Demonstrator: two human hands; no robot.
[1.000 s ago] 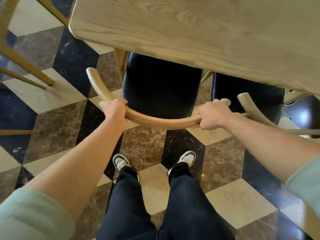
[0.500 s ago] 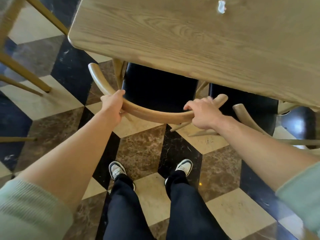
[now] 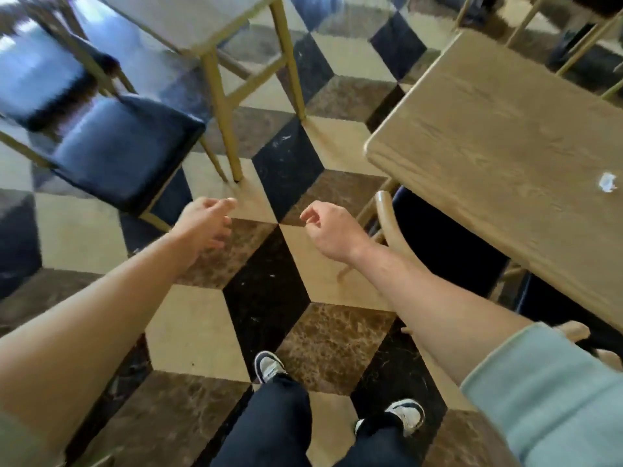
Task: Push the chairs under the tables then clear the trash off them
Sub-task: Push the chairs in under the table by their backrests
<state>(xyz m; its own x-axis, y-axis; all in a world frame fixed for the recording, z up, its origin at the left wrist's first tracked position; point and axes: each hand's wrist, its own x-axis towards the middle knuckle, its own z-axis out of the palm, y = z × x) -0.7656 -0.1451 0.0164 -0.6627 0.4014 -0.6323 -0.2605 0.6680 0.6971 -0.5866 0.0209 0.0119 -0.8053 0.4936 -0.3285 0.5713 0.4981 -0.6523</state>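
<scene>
Pale oak-grained wood makes up the counter (image 3: 499, 156) at the right, and a small crumpled white scrap of trash (image 3: 608, 183) lies on it close to its right-hand edge. Nothing readable shows: no brand, label or writing anywhere. Under the counter's near-left corner sits a chair with a curved wooden back rail (image 3: 387, 227) and a dark seat tucked beneath the top. Both arms reach forward over the chequered marble floor (image 3: 269, 298), bare to the pushed-up pale green sleeves. The left hand (image 3: 205, 224) hangs palm inward with its fingers loosely curled and spread, holding nothing. The right hand (image 3: 332, 230) is palm down, wrist slightly bent, fingers drooping and lightly curled, also empty, and just beside the curved back rail without touching it. A second chair with a black padded seat (image 3: 124, 153) stands out in the open at the left, next to the legs of another counter (image 3: 188, 18), blurred.
</scene>
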